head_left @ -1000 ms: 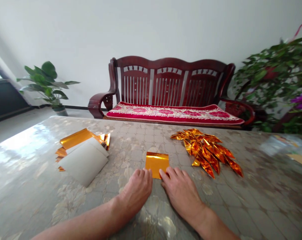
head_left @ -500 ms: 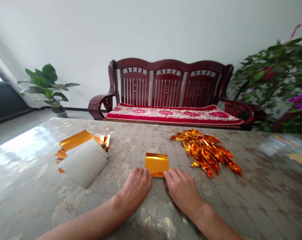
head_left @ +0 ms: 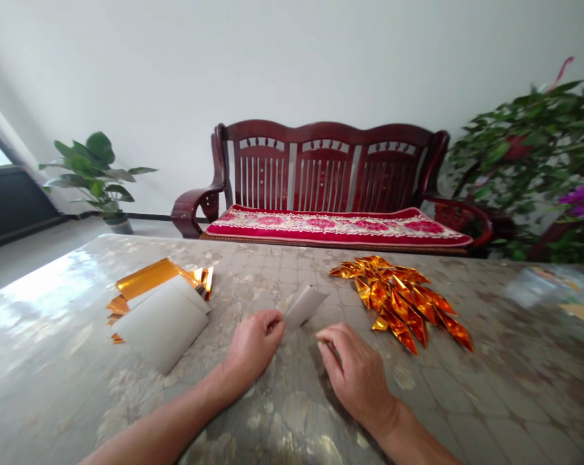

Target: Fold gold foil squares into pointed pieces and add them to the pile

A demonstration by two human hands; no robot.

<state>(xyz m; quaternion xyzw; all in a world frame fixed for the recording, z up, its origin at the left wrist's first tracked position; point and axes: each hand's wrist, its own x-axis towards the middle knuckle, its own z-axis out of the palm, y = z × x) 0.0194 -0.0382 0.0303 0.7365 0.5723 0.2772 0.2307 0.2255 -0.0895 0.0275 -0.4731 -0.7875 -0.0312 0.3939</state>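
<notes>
Between the fingers of my left hand (head_left: 257,339) is one corner of a sheet of foil paper (head_left: 305,305), its pale grey-white back toward me and the sheet tilted above the table. My right hand (head_left: 353,365) is just right of the sheet and apart from it, fingers curled, with a gap between thumb and forefinger and nothing visible in it. To the left lies a stack of gold foil sheets (head_left: 149,276), with some white-backed sheets (head_left: 168,323) uppermost. Right of centre is a pile of folded gold foil pieces (head_left: 398,294) with pointed ends.
The table (head_left: 253,426) has a patterned, glossy cover. Clear plastic bags (head_left: 543,284) lie at its right end. Behind it stand a dark red wooden bench (head_left: 315,174) with a red floral cushion (head_left: 340,223), a potted plant (head_left: 98,171) and leafy greenery (head_left: 509,155) with purple flowers.
The foil sheet lay gold side up under both hands; now it is lifted and turned to its pale side in my left hand. My right hand has let go and moved slightly right.
</notes>
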